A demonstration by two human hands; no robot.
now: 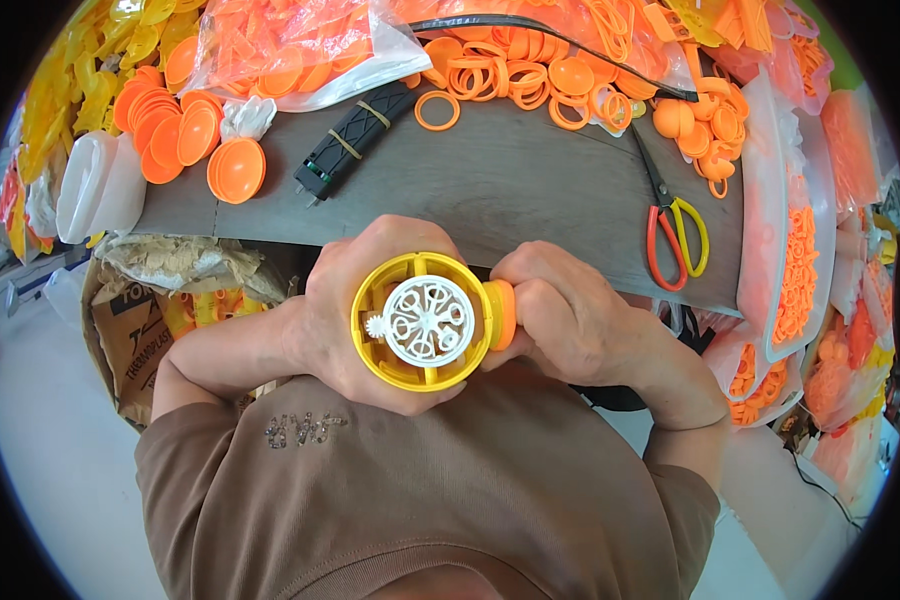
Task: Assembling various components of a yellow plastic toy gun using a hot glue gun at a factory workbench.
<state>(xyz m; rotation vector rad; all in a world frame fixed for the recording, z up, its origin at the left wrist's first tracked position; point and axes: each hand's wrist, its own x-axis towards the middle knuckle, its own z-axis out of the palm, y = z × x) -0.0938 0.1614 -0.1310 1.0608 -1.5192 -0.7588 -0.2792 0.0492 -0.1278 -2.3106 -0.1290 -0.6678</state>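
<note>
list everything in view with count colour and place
table: one, grey, upper half
round housing: one, yellow, centre
spoked wheel: one, white, inside housing
small gear: one, white, left of wheel
side cap: one, orange, housing's right
scissors: one, red-and-yellow handles, table right
banded bundle: one, black, table's left half
rings: many, orange, table's far edge
shallow cups: many, orange, table's far left
clear bags: several, orange parts inside, top and right
tub: one or more, translucent, table's left
paper sack: one, brown, lower left
moulded pieces: many, yellow, upper left
open bin: one, translucent, table's right end
small parts: many, orange, in bin
shirt: one, brown, lower centre
left hand: one, bare, around housing
right hand: one, bare, at side cap
</note>
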